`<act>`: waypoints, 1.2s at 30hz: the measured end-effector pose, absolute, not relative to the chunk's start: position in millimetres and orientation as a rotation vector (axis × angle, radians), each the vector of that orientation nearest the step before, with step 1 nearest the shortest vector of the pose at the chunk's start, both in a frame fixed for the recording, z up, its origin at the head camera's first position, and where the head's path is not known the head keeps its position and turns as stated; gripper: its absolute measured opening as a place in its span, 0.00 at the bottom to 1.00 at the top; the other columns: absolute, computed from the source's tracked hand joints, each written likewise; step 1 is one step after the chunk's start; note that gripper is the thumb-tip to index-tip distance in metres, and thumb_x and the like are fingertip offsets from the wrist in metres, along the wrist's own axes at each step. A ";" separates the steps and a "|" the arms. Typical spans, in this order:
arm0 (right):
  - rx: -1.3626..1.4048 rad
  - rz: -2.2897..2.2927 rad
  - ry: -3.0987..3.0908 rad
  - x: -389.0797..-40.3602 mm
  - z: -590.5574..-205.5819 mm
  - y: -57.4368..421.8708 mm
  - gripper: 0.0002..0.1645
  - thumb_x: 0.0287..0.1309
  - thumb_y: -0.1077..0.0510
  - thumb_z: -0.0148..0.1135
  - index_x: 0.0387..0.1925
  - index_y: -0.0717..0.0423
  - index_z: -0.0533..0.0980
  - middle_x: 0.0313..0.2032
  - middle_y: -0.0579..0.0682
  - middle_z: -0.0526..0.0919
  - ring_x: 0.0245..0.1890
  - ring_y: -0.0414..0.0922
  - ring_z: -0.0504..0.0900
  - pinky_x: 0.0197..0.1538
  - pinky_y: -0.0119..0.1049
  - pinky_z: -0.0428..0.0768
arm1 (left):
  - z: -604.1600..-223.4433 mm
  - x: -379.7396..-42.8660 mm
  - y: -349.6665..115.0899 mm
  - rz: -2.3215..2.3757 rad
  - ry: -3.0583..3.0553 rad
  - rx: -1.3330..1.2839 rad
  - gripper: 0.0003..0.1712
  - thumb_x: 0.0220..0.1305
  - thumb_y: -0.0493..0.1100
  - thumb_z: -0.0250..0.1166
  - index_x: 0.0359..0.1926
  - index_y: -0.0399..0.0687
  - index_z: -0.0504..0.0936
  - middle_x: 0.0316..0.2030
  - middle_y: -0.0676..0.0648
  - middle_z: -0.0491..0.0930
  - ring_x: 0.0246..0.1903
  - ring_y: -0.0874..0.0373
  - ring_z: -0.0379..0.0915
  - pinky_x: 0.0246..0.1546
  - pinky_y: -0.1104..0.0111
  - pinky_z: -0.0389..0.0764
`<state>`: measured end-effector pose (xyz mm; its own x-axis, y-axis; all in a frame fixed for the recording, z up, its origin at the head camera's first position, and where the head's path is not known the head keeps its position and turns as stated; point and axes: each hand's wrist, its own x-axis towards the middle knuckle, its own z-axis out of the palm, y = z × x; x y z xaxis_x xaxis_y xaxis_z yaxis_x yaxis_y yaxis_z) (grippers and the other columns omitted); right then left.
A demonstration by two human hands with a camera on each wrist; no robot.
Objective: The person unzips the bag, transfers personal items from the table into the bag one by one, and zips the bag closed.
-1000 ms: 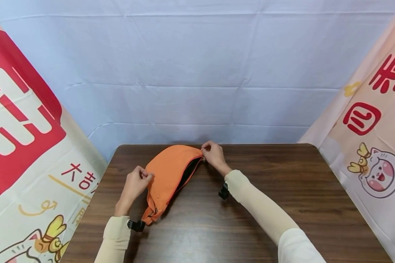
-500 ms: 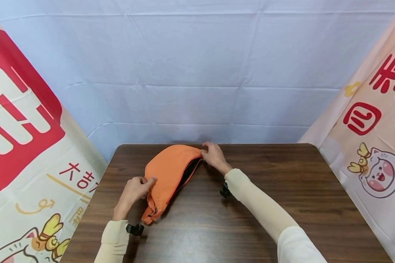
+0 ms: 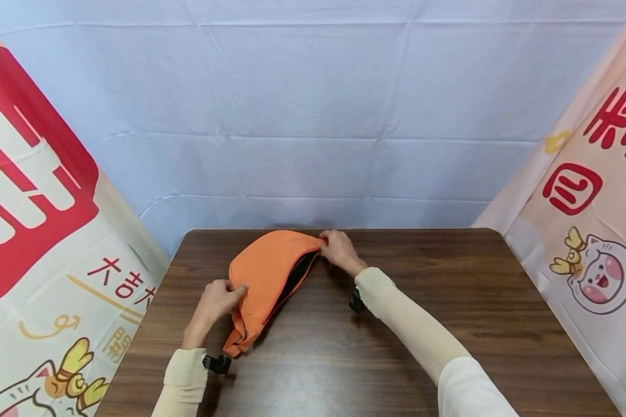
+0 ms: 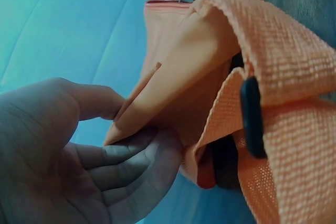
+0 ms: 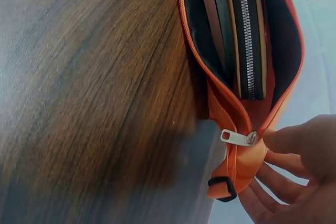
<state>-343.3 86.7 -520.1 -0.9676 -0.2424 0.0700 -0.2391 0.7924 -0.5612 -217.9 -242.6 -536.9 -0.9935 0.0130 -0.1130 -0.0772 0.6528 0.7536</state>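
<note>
An orange waist bag point(image 3: 271, 266) lies aslant on the table with its zip open along the right side. The left hand point(image 3: 219, 301) pinches its lower left edge; in the left wrist view the thumb is above the cloth and the fingers below. At the far end, the right hand point(image 3: 339, 249) grips the bag's tip between thumb and fingers. Beside that thumb sits the metal zip pull point(image 5: 237, 138). In the right wrist view a dark zipped wallet or case point(image 5: 247, 35) with tan edging stands inside the bag, next to a flat dark item point(image 5: 216, 19) of unclear kind.
The brown wooden table point(image 3: 422, 324) ends at a pale cloth backdrop point(image 3: 313, 116). Printed cloths hang at both sides. The bag's woven strap point(image 4: 294, 61) bunches at the near end, with a black buckle piece point(image 4: 253, 116).
The left hand has shifted slightly down the bag's left edge, its thumb now lying over the cloth. The right hand has dipped a little at the far tip. The bag barely moves.
</note>
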 end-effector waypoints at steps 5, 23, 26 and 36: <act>-0.363 -0.962 2.998 -344.3 -522.6 90.0 0.13 0.76 0.63 0.61 0.55 0.61 0.86 0.54 0.60 0.88 0.53 0.57 0.85 0.57 0.51 0.84 | -538.9 -219.4 -241.7 1.255 2.775 -0.042 0.24 0.77 0.51 0.64 0.24 0.45 0.75 0.19 0.47 0.77 0.20 0.55 0.78 0.25 0.65 0.79; -0.310 -1.109 3.035 -345.0 -528.7 101.4 0.09 0.71 0.65 0.63 0.43 0.56 0.89 0.41 0.55 0.91 0.36 0.48 0.85 0.45 0.44 0.83 | -541.0 -222.6 -243.8 1.251 2.777 -0.033 0.20 0.79 0.48 0.63 0.28 0.43 0.77 0.18 0.48 0.73 0.18 0.56 0.74 0.22 0.67 0.74; -0.299 -1.130 3.037 -342.8 -528.3 104.1 0.08 0.70 0.64 0.64 0.43 0.56 0.89 0.40 0.54 0.91 0.36 0.48 0.85 0.45 0.44 0.83 | -540.3 -222.6 -244.4 1.264 2.759 -0.026 0.19 0.80 0.48 0.62 0.30 0.42 0.78 0.19 0.47 0.76 0.19 0.55 0.77 0.22 0.66 0.77; -0.323 -1.141 3.032 -334.0 -527.1 117.3 0.09 0.71 0.64 0.64 0.44 0.55 0.89 0.43 0.55 0.91 0.37 0.49 0.84 0.46 0.46 0.83 | -535.8 -227.0 -243.1 1.241 2.795 -0.021 0.19 0.79 0.49 0.62 0.30 0.42 0.78 0.17 0.50 0.68 0.16 0.58 0.65 0.20 0.68 0.68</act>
<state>-334.0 117.3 -527.1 -0.9739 -0.1441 0.1751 -0.2238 0.7354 -0.6396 -227.0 -243.1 -535.8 -0.9964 0.0216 -0.0818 -0.0462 0.6711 0.7399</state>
